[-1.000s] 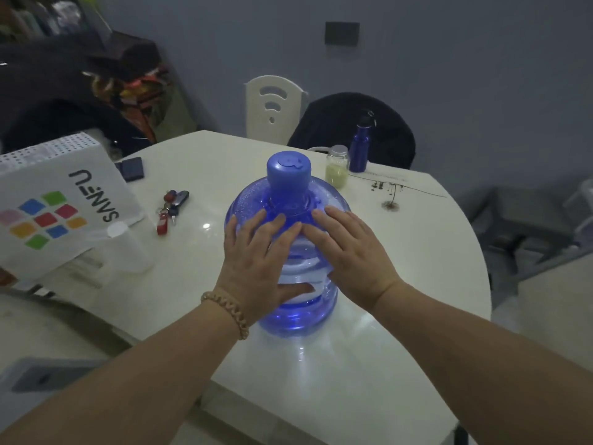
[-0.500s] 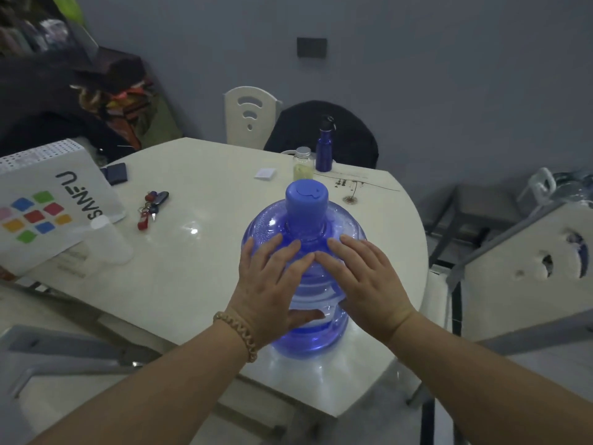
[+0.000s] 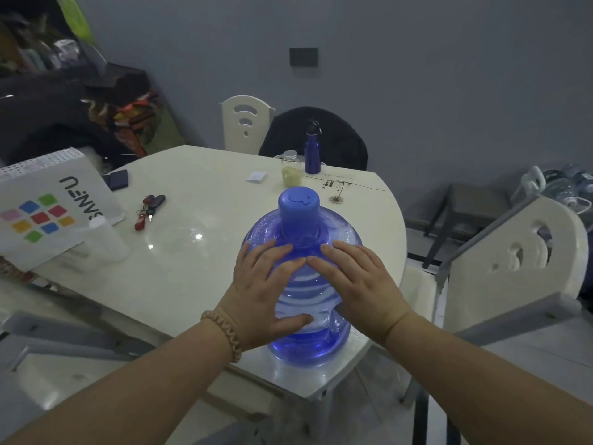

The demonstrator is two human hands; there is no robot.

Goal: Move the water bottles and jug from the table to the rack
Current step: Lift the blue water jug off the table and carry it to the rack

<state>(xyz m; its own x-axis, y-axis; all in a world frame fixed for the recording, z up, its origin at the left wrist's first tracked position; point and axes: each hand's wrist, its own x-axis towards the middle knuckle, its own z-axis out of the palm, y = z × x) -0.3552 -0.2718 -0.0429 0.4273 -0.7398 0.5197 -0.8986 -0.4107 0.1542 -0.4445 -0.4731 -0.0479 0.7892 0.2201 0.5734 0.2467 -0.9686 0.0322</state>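
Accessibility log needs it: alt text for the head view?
A left hand and a right hand lie flat on a capped blue water jug standing near the edge of a white table. Behind it stand a dark blue bottle and a small jar.

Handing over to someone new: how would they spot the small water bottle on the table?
Start at the white table and go to its far edge, in front of the chair draped in black. The bottle stands upright beside a clear jar; it is slim, opaque dark blue with a black cap, taller than the jar.
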